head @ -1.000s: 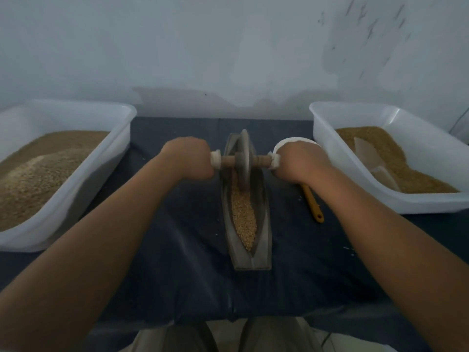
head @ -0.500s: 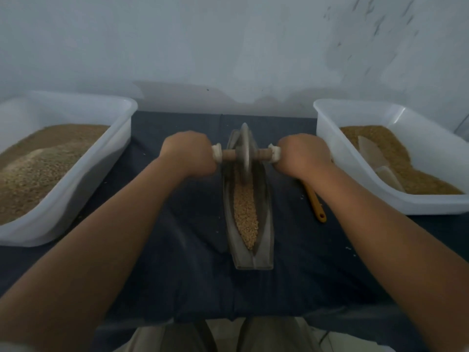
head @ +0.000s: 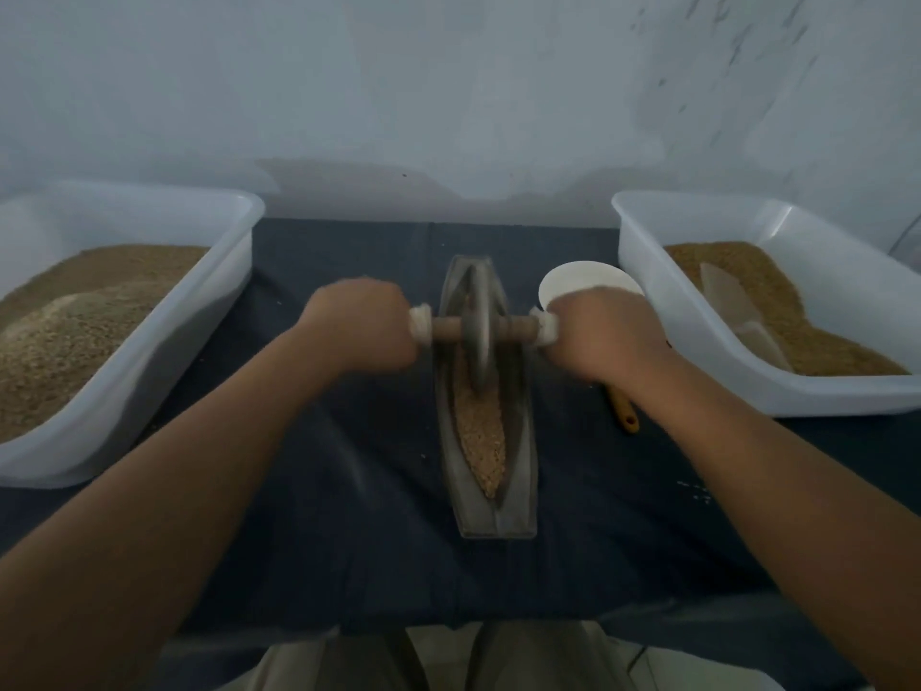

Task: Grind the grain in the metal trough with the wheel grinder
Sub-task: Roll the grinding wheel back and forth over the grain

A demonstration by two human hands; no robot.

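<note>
Grain lies in a long heap down the middle of the metal trough. The trough sits on the dark cloth right in front of the person, between the left tub and the right tub. The wheel grinder stands on its edge in the far half of the trough, on top of the grain. The left hand is wrapped tight round one end of the wooden bar that goes through the wheel. The right hand is wrapped tight round the other end. So I think the grinding is under way and not finished. The grain at the near end looks bumpy and thick, so it likely needs many more rolls, but the bits are too small to tell how fine they are. A few little specks lie on the cloth. Both tubs hold brown grain too, and a pale scoop lies in the right one. A white bowl sits just behind the right hand, and an orange handle pokes out beside the right wrist.
</note>
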